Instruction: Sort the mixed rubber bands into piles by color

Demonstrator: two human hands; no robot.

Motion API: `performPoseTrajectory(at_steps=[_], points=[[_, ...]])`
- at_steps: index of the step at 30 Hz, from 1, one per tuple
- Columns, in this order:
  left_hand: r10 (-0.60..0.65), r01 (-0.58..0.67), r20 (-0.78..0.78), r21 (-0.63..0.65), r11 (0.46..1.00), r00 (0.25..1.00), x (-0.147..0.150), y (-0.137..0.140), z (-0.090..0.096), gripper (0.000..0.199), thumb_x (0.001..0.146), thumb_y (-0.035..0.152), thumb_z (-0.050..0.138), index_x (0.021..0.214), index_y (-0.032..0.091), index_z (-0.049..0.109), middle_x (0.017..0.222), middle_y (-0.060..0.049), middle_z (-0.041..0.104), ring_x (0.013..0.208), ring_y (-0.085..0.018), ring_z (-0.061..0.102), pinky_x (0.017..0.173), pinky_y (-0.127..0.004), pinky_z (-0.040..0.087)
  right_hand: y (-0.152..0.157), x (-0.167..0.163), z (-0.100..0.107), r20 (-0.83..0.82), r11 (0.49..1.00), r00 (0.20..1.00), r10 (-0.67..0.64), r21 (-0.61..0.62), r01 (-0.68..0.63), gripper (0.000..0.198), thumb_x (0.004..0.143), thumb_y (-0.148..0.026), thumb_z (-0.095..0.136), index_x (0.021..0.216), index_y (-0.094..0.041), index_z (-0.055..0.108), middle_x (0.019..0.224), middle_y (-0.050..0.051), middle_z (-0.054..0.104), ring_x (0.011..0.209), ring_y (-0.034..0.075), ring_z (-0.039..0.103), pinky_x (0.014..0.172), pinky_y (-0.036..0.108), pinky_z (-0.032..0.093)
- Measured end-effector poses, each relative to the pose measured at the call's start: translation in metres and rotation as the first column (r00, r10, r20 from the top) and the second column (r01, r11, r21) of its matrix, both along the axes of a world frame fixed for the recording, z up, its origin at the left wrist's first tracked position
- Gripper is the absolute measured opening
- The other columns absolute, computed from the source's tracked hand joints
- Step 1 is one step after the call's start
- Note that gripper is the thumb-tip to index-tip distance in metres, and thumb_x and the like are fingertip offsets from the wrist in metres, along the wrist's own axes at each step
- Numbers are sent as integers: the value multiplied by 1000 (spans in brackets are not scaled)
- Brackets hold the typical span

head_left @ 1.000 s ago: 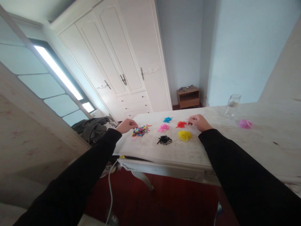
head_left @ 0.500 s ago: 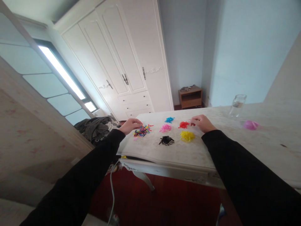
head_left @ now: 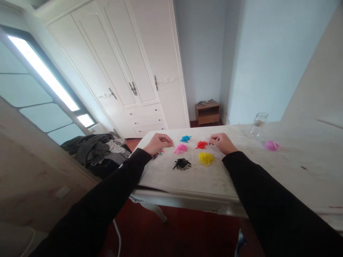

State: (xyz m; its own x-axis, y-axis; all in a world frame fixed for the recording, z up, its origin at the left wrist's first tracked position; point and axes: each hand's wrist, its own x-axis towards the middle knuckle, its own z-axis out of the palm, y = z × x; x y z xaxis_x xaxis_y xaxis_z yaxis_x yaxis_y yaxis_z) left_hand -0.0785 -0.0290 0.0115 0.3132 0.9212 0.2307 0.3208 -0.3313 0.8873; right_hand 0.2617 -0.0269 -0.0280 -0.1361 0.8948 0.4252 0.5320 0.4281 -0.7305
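My left hand (head_left: pixel 160 142) is closed in a pinch just left of the pink rubber band pile (head_left: pixel 180 148), with a small red rubber band (head_left: pixel 173 145) at its fingertips. Beneath and behind that wrist, a mixed-colour rubber band pile (head_left: pixel 157 155) is mostly hidden. My right hand (head_left: pixel 222 142) is beside the red rubber band pile (head_left: pixel 202 145), thumb and fingers pinched together; whatever they hold is too small to make out. Around them lie blue (head_left: pixel 185 139), black (head_left: pixel 182 164) and yellow (head_left: pixel 206 159) piles of rubber bands.
A clear glass jar (head_left: pixel 258 125) and a translucent pink item (head_left: pixel 271 145) stand on the right of the white table (head_left: pixel 187 182). Dark clothes (head_left: pixel 93 153) are heaped to the left. Behind are a white wardrobe (head_left: pixel 150 64) and a small wooden cabinet (head_left: pixel 208 113).
My left hand has moved right, away from the mixed pile toward the pink one, with a red rubber band in its fingertips. My right hand stays by the red pile. The view has turned slightly.
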Motion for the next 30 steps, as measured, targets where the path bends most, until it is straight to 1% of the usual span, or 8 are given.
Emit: performPoseTrajectory(at_steps=[4, 7, 9, 14, 18, 22, 26, 30], points=[[-114, 108, 123, 52, 993, 986, 48, 21, -3, 38, 55, 34, 95, 74, 13, 71, 74, -6, 76, 72, -18, 73, 73, -31, 59, -2, -3, 2, -14, 999, 1000, -21, 40, 22, 29, 72, -42, 64, 55, -17, 63, 53, 0, 52, 60, 15, 46, 61, 31, 33], [-203, 192, 182, 76, 978, 962, 76, 38, -8, 38, 55, 32, 95, 74, 12, 70, 73, -7, 76, 70, -17, 73, 71, -31, 60, -3, -6, 4, -9, 996, 1000, -22, 84, 23, 22, 71, -37, 69, 62, -18, 69, 62, 2, 63, 63, 16, 51, 64, 31, 37], [-229, 210, 204, 112, 971, 952, 87, 46, -14, 36, 57, 30, 94, 77, 12, 70, 72, -7, 75, 68, -17, 73, 69, -30, 60, -4, -9, 6, -9, 994, 1000, -19, 108, 20, 17, 73, -35, 72, 67, -18, 73, 70, 4, 70, 66, 17, 53, 66, 32, 39], [-285, 248, 91, 294, 923, 954, 93, 44, -24, 27, 68, 19, 84, 90, 12, 72, 72, -4, 74, 66, -12, 70, 71, -27, 58, -12, -20, 12, 2, 985, 1000, 31, 168, -31, 18, 76, -37, 81, 81, -20, 79, 83, 5, 75, 73, 18, 57, 69, 33, 43], [-343, 299, 42, 395, 868, 938, 93, 32, -27, 33, 72, 11, 77, 105, 13, 71, 76, -2, 74, 71, -12, 70, 75, -27, 59, -18, -31, 15, 55, 971, 994, 96, 213, -105, 14, 74, -32, 85, 81, -22, 78, 82, 4, 75, 75, 19, 59, 70, 33, 44], [-411, 357, 44, 417, 836, 911, 95, 26, -30, 40, 73, 8, 75, 112, 14, 67, 77, -1, 72, 69, -11, 69, 72, -26, 60, -20, -34, 14, 52, 966, 986, 157, 201, -165, 6, 79, -28, 80, 83, -23, 79, 81, 3, 75, 74, 18, 61, 68, 32, 43], [-412, 361, 52, 392, 846, 910, 97, 23, -31, 41, 74, 10, 76, 113, 14, 66, 80, -2, 73, 69, -11, 69, 72, -26, 61, -18, -31, 11, 38, 978, 991, 130, 157, -134, 7, 83, -24, 72, 82, -22, 78, 78, 2, 73, 70, 16, 60, 63, 30, 40], [-384, 336, 55, 381, 862, 922, 96, 25, -31, 43, 73, 9, 75, 115, 13, 65, 92, -7, 75, 70, -10, 70, 69, -25, 61, -17, -29, 11, 20, 983, 992, 122, 136, -123, 11, 87, -27, 67, 83, -20, 75, 78, 2, 72, 71, 15, 60, 63, 30, 40]])
